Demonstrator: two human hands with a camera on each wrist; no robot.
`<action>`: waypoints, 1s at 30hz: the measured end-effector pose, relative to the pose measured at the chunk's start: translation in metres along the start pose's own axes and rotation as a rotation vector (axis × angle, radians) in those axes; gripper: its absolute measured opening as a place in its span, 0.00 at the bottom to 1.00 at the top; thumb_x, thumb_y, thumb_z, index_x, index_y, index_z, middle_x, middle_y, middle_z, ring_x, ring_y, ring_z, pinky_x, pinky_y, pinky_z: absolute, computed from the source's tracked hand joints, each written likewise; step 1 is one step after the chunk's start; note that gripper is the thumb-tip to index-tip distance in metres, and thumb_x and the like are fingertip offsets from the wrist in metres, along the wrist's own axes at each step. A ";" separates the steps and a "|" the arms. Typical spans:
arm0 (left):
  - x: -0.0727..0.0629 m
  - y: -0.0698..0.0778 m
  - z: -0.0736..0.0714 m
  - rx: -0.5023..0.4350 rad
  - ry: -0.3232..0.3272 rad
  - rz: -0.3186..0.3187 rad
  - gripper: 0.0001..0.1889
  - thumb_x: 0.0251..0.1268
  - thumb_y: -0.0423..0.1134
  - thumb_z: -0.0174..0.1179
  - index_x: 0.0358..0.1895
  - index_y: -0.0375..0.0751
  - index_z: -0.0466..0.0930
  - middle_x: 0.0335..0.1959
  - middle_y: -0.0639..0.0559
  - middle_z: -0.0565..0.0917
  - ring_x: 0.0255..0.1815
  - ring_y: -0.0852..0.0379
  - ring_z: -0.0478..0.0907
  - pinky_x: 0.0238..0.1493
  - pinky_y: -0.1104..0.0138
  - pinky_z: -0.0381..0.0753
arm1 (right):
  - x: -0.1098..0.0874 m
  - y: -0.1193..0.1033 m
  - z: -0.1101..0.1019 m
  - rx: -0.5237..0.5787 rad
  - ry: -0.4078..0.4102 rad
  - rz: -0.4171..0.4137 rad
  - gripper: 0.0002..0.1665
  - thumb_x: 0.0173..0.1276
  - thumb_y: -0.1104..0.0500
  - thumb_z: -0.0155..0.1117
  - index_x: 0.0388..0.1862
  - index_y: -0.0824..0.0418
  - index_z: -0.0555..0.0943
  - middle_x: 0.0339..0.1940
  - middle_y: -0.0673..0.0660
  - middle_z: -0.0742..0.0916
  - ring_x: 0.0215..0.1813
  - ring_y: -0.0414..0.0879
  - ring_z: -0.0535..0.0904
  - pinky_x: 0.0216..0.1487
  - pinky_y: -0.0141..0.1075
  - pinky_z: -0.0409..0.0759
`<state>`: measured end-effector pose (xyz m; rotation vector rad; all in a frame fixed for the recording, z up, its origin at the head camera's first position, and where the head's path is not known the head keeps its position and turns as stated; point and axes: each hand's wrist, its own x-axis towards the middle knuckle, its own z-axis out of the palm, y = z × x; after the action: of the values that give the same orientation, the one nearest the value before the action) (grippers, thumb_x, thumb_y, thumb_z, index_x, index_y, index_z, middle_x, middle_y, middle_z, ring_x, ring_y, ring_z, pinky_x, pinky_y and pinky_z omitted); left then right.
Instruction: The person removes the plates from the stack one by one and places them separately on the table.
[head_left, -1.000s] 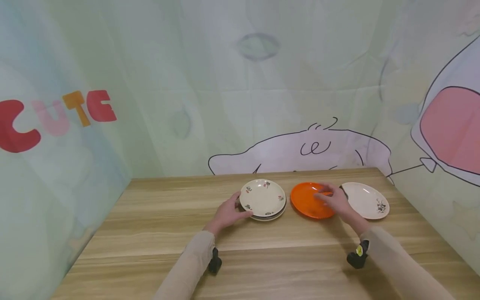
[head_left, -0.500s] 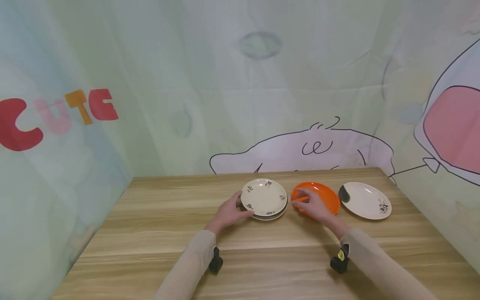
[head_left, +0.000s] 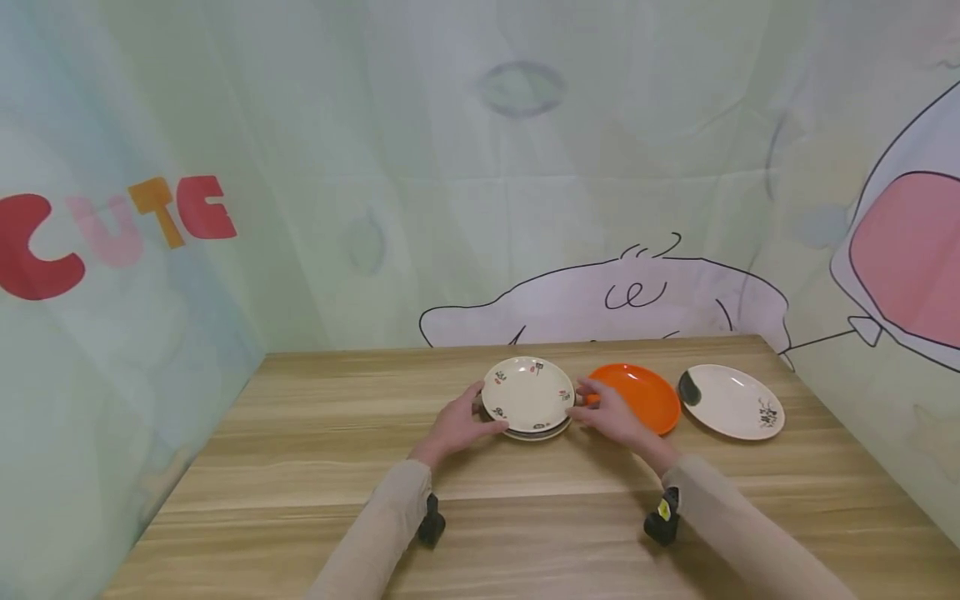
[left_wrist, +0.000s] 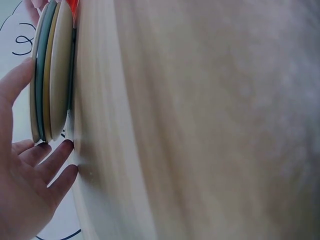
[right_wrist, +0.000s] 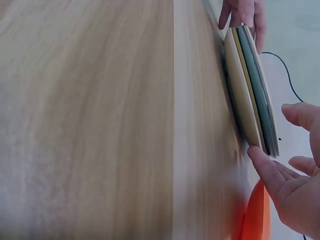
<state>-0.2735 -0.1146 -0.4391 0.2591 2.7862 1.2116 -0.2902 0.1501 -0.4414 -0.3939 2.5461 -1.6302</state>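
Note:
A stack of small plates point(head_left: 528, 393) sits near the table's back edge, topped by a cream one with little printed figures. From the side, its rims point(left_wrist: 50, 75) show cream, green and mustard layers. My left hand point(head_left: 455, 427) holds the stack's left side, thumb at the upper rim and fingers along the edge. My right hand point(head_left: 613, 414) is at the right side, thumb and fingers spread around the rim. In the right wrist view a fingertip point(right_wrist: 255, 151) meets the lower rim, while the thumb stands apart from the top plate.
An orange plate point(head_left: 647, 396) lies just right of the stack, partly behind my right hand. Farther right is an oval white plate point(head_left: 731, 400) with a dark green patch. The wooden table point(head_left: 330, 442) ends at a printed curtain point(head_left: 450, 208).
My right hand has moved left, from over the orange plate's right side to the stack's right rim. The left hand has stayed at the stack.

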 end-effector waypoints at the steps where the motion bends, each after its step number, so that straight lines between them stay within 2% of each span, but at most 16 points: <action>1: 0.000 0.000 0.000 0.001 0.000 0.000 0.47 0.48 0.55 0.65 0.69 0.38 0.53 0.62 0.37 0.68 0.59 0.44 0.69 0.60 0.52 0.65 | 0.000 0.000 0.001 -0.001 -0.006 0.002 0.39 0.57 0.62 0.65 0.63 0.76 0.60 0.54 0.72 0.74 0.48 0.58 0.75 0.38 0.36 0.82; 5: 0.000 0.001 0.000 0.000 -0.001 -0.002 0.47 0.48 0.55 0.66 0.69 0.39 0.53 0.62 0.37 0.68 0.59 0.44 0.69 0.60 0.52 0.65 | 0.001 -0.002 0.002 0.000 -0.030 0.004 0.39 0.58 0.63 0.64 0.64 0.77 0.58 0.56 0.73 0.73 0.48 0.57 0.75 0.38 0.38 0.82; 9: -0.001 0.002 -0.001 0.002 -0.002 -0.003 0.47 0.48 0.55 0.66 0.69 0.39 0.53 0.61 0.37 0.68 0.59 0.44 0.69 0.60 0.52 0.65 | 0.001 -0.002 0.001 -0.015 -0.053 -0.012 0.36 0.58 0.63 0.64 0.62 0.76 0.62 0.55 0.72 0.74 0.43 0.53 0.77 0.37 0.38 0.82; 14: 0.000 0.003 -0.001 0.002 -0.006 -0.012 0.47 0.47 0.55 0.66 0.69 0.39 0.53 0.61 0.37 0.69 0.58 0.44 0.69 0.60 0.52 0.66 | 0.003 0.002 -0.001 0.041 -0.089 -0.011 0.35 0.57 0.65 0.64 0.62 0.76 0.63 0.53 0.72 0.75 0.38 0.48 0.80 0.36 0.37 0.82; 20: 0.002 0.004 -0.002 -0.005 -0.012 -0.020 0.48 0.46 0.55 0.67 0.68 0.38 0.53 0.61 0.37 0.68 0.59 0.44 0.69 0.60 0.54 0.66 | 0.004 0.003 -0.003 0.045 -0.101 -0.017 0.35 0.56 0.67 0.65 0.61 0.76 0.64 0.54 0.73 0.74 0.38 0.47 0.80 0.38 0.36 0.82; 26: 0.002 0.007 -0.004 0.015 0.013 -0.007 0.47 0.45 0.53 0.68 0.67 0.36 0.56 0.64 0.39 0.66 0.63 0.44 0.64 0.62 0.53 0.63 | 0.006 0.001 -0.004 0.026 -0.111 -0.024 0.36 0.55 0.66 0.66 0.61 0.76 0.65 0.58 0.72 0.72 0.39 0.46 0.79 0.37 0.34 0.82; 30: 0.004 0.008 -0.005 0.017 0.036 0.015 0.43 0.47 0.50 0.68 0.65 0.35 0.59 0.63 0.39 0.66 0.64 0.44 0.62 0.64 0.53 0.61 | 0.006 0.001 -0.004 0.011 -0.117 -0.009 0.35 0.55 0.66 0.66 0.61 0.74 0.66 0.57 0.71 0.73 0.37 0.45 0.78 0.37 0.34 0.81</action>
<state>-0.2770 -0.1119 -0.4303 0.2622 2.8313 1.2076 -0.2971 0.1527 -0.4402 -0.4855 2.4530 -1.5742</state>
